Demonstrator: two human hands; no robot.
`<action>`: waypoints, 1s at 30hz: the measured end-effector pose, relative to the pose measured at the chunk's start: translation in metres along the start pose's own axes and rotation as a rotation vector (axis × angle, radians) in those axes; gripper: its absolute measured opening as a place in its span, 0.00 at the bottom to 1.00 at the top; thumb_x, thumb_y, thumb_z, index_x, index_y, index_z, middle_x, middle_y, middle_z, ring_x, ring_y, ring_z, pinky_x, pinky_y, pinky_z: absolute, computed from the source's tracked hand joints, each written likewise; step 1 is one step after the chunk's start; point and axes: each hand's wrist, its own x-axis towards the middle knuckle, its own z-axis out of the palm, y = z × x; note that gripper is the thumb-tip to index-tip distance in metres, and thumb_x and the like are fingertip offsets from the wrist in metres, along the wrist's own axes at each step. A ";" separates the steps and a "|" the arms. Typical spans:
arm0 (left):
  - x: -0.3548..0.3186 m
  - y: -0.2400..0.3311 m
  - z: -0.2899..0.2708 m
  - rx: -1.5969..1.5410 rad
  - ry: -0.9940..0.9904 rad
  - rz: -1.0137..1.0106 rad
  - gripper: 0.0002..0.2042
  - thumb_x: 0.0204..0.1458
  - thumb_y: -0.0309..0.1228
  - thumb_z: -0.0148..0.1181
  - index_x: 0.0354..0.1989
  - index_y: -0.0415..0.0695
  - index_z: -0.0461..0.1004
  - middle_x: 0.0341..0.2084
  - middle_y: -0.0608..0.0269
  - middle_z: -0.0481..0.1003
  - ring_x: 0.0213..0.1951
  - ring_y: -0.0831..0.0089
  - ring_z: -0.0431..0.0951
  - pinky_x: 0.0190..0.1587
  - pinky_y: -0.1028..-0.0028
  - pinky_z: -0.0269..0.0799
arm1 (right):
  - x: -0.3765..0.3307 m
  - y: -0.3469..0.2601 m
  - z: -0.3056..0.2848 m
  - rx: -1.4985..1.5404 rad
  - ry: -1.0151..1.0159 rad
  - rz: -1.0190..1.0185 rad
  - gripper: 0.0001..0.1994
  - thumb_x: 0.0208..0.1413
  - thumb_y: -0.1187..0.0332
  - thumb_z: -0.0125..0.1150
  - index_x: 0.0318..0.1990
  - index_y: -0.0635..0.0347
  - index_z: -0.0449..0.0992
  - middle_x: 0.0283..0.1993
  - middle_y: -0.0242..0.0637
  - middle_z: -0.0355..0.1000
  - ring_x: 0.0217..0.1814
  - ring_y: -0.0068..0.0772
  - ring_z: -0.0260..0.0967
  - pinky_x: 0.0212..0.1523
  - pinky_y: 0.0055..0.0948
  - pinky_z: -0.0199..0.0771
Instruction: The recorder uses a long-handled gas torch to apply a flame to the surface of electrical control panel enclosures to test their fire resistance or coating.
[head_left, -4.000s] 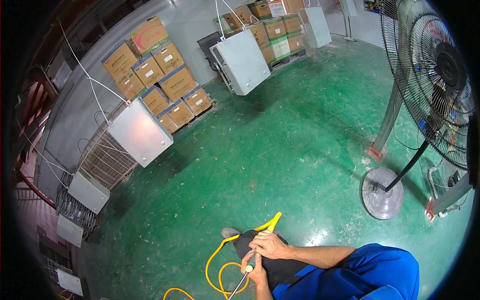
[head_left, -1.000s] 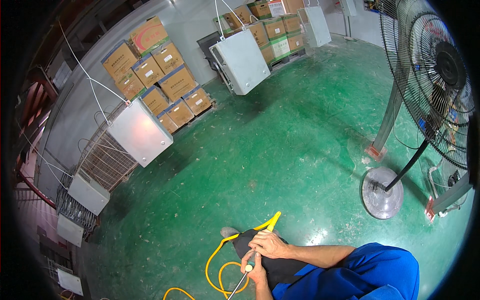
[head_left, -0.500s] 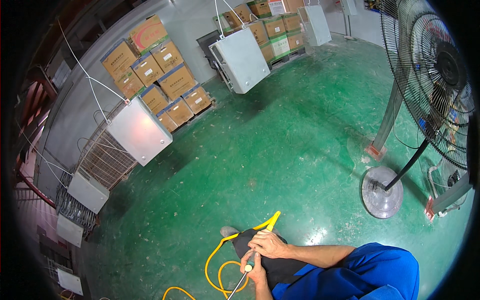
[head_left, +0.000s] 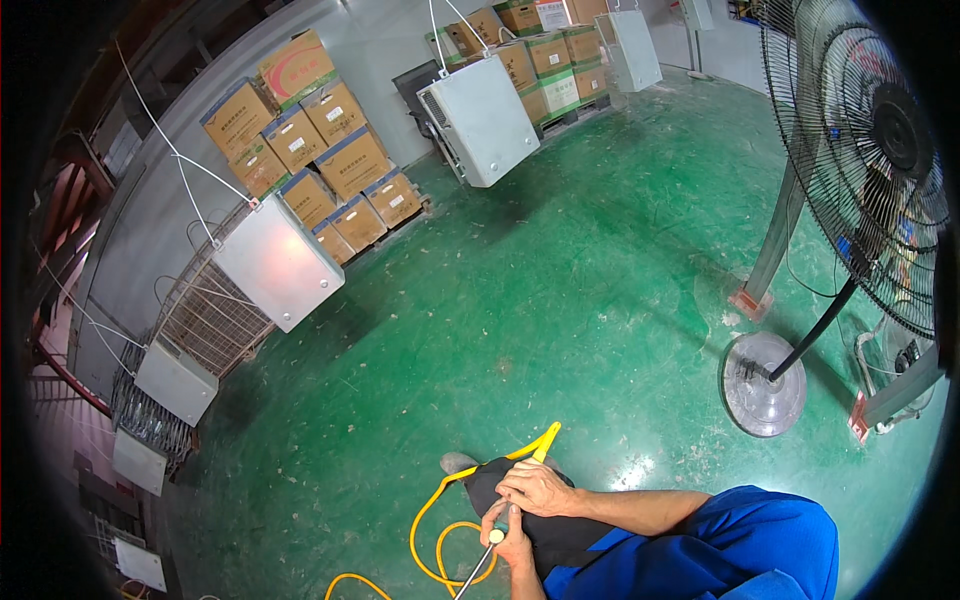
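Observation:
Low in the picture, my left hand (head_left: 512,546) is closed, its fingers curled beside a thin metal rod (head_left: 474,573). The rod has a pale, round end (head_left: 496,537) against the hand and runs down past the lower edge; its kind does not show. Just above, my right hand (head_left: 537,489) is closed too, fingertips bent down over the left hand's fingers. Whatever lies between the hands is hidden. Both are over my dark-trousered leg (head_left: 565,540). A yellow cord (head_left: 425,500) loops on the left, with a wider yellow piece (head_left: 545,440) beyond the knee.
A pedestal fan (head_left: 765,385) stands on the green floor (head_left: 520,300) at the right, near metal posts (head_left: 780,240). Grey metal boxes (head_left: 280,262) hang on white cords along the left and back. Stacked cartons (head_left: 350,165) and a wire cage (head_left: 215,305) are behind them.

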 end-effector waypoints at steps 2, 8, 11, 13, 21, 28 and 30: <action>-0.001 0.000 -0.001 -0.002 -0.006 -0.031 0.09 0.56 0.20 0.67 0.44 0.33 0.76 0.45 0.48 0.81 0.43 0.66 0.80 0.46 0.67 0.79 | 0.000 0.000 0.000 0.004 0.001 0.000 0.09 0.62 0.65 0.59 0.38 0.61 0.82 0.35 0.40 0.78 0.40 0.45 0.75 0.45 0.43 0.72; 0.001 -0.001 0.001 0.038 0.007 0.046 0.09 0.56 0.19 0.66 0.43 0.33 0.76 0.43 0.49 0.81 0.40 0.69 0.80 0.44 0.70 0.79 | -0.001 0.003 0.002 0.011 0.003 -0.003 0.09 0.62 0.65 0.60 0.39 0.61 0.82 0.36 0.41 0.78 0.41 0.46 0.75 0.46 0.43 0.72; 0.000 -0.002 0.000 0.035 0.006 0.015 0.09 0.56 0.19 0.67 0.43 0.33 0.75 0.43 0.49 0.81 0.40 0.69 0.80 0.44 0.70 0.79 | -0.001 0.004 0.003 0.007 0.004 -0.007 0.09 0.62 0.65 0.60 0.39 0.61 0.82 0.36 0.41 0.78 0.41 0.46 0.75 0.46 0.43 0.72; 0.000 -0.002 0.000 0.015 0.007 -0.004 0.09 0.56 0.20 0.67 0.43 0.32 0.75 0.43 0.49 0.81 0.40 0.68 0.80 0.45 0.69 0.79 | -0.002 0.004 0.003 0.007 -0.006 -0.001 0.10 0.62 0.65 0.60 0.39 0.61 0.82 0.36 0.41 0.78 0.42 0.45 0.75 0.46 0.43 0.72; 0.002 0.008 0.003 0.024 0.009 0.005 0.10 0.55 0.21 0.68 0.43 0.32 0.76 0.43 0.49 0.82 0.44 0.65 0.80 0.49 0.66 0.78 | -0.001 0.004 0.003 0.000 -0.008 0.007 0.09 0.62 0.65 0.60 0.39 0.61 0.82 0.36 0.40 0.78 0.41 0.45 0.75 0.46 0.43 0.72; 0.001 0.005 0.000 0.008 0.005 -0.031 0.10 0.55 0.22 0.68 0.43 0.32 0.76 0.43 0.49 0.81 0.45 0.64 0.80 0.51 0.65 0.77 | 0.000 0.001 0.002 0.001 -0.002 0.009 0.09 0.61 0.66 0.60 0.38 0.61 0.82 0.36 0.40 0.78 0.41 0.45 0.75 0.46 0.42 0.72; 0.001 0.005 0.000 -0.003 0.005 -0.039 0.10 0.55 0.22 0.68 0.43 0.32 0.76 0.43 0.49 0.81 0.45 0.64 0.80 0.51 0.65 0.77 | 0.000 0.002 0.002 -0.001 0.001 0.005 0.09 0.61 0.66 0.60 0.38 0.61 0.82 0.36 0.40 0.78 0.41 0.45 0.75 0.46 0.42 0.72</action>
